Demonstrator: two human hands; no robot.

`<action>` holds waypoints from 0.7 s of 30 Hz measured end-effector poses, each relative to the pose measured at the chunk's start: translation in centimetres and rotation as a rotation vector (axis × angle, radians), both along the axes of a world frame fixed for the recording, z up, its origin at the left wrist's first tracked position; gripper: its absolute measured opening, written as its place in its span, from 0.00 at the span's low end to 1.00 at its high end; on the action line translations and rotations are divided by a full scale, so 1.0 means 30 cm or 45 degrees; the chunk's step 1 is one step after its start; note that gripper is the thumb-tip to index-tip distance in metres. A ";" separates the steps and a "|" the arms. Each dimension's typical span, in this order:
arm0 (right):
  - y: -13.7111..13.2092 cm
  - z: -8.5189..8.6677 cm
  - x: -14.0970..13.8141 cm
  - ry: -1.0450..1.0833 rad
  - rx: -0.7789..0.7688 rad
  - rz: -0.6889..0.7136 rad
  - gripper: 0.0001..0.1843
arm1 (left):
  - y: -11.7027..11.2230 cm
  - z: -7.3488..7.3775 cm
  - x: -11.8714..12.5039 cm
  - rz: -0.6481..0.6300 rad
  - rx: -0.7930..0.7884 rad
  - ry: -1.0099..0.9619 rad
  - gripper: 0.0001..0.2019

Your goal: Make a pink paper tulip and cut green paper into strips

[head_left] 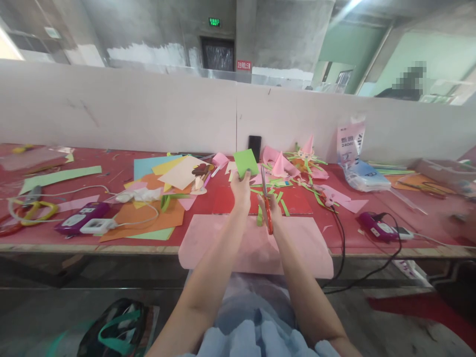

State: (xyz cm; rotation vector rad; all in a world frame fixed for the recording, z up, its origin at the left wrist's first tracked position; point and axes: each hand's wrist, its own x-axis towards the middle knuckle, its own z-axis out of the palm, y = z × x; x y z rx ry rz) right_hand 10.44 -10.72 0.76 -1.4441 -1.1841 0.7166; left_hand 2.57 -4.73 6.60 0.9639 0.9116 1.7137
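Note:
My left hand [241,191] pinches the lower edge of a green paper square [245,161] and holds it upright above the red table [111,158]. Just to its right, my right hand [270,207] grips red-handled scissors [266,208] whose blades point up beside the green square's right edge. A green paper strip hangs by my right hand. Below both hands a large pink sheet [256,248] drapes over the table's front edge. A red sheet [293,201] lies under the hands.
Coloured paper sheets [156,218], scraps and pink paper cones [278,166] cover the table. A black phone [255,146] leans on the back partition. Purple devices [76,218] with cables lie left and right. A plastic bag [357,168] sits at right. A helmet [111,332] lies on the floor.

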 end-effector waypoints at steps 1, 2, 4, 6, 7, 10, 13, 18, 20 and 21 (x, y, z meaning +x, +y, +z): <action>-0.002 0.003 0.000 -0.041 0.017 0.006 0.20 | 0.001 0.003 -0.001 0.011 -0.003 -0.021 0.11; -0.004 0.007 0.000 -0.079 0.028 0.016 0.20 | 0.002 0.006 -0.001 0.022 -0.003 -0.038 0.11; -0.009 0.014 -0.001 -0.132 0.039 0.033 0.19 | 0.005 0.009 -0.001 0.052 0.004 -0.061 0.12; -0.015 0.023 -0.004 -0.151 0.047 0.054 0.19 | 0.006 0.011 -0.001 0.071 0.019 -0.066 0.12; -0.018 0.026 -0.005 -0.147 0.052 0.061 0.19 | 0.006 0.011 0.000 0.069 0.026 -0.064 0.12; -0.023 0.034 -0.007 -0.109 0.065 0.078 0.19 | -0.001 0.012 0.003 0.032 0.030 -0.038 0.11; -0.021 0.038 -0.009 -0.100 0.057 0.051 0.19 | -0.010 0.011 0.006 0.002 0.022 0.021 0.09; -0.018 0.039 -0.012 -0.079 0.020 0.002 0.16 | -0.015 -0.003 0.014 -0.069 0.003 0.118 0.06; -0.018 0.033 -0.011 -0.028 -0.007 -0.001 0.17 | -0.013 -0.013 0.018 -0.091 -0.012 0.134 0.06; -0.017 0.029 -0.010 0.016 -0.018 0.004 0.18 | -0.013 -0.017 0.019 -0.096 -0.017 0.144 0.06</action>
